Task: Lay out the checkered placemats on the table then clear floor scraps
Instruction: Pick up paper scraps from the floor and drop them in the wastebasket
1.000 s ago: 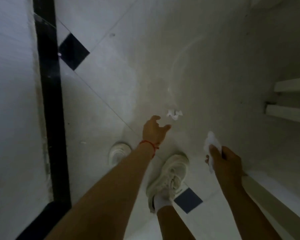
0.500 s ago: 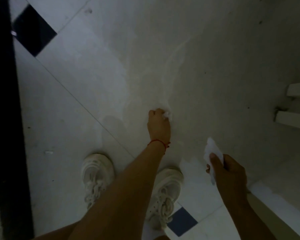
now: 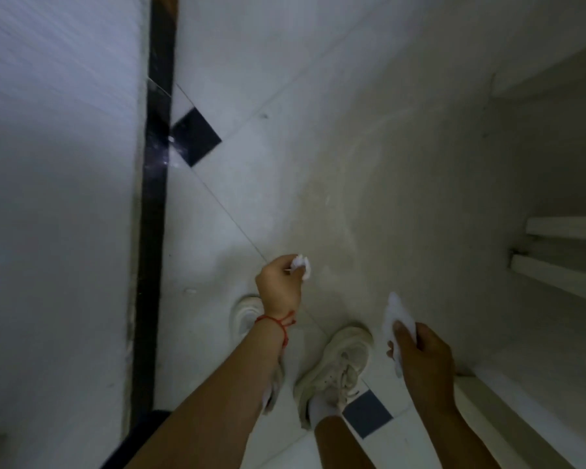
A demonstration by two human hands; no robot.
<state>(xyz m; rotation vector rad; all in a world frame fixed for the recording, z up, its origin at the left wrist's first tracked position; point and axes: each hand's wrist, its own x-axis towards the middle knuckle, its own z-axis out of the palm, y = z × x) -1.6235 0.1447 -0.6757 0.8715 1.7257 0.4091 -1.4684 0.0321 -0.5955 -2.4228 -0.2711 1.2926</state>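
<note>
Now lifted off the floor tile [image 3: 369, 184]: left hand [image 3: 279, 286], fingers pinched shut around small paper scrap [image 3: 301, 264]; right hand [image 3: 423, 357] beside sneaker [image 3: 335, 363], clamped around larger scrap [image 3: 397, 316].

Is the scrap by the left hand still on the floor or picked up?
Picked up. The white scrap is pinched in the left hand, raised off the floor.

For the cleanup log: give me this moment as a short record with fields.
left hand: left hand closed on a small white paper scrap, lifted off the floor
right hand: right hand closed on a larger white paper scrap
floor: pale tiled floor with dark diamond insets
remaining litter: one small white speck left of the shoes
feet: white sneakers
placemats: not in view
</note>
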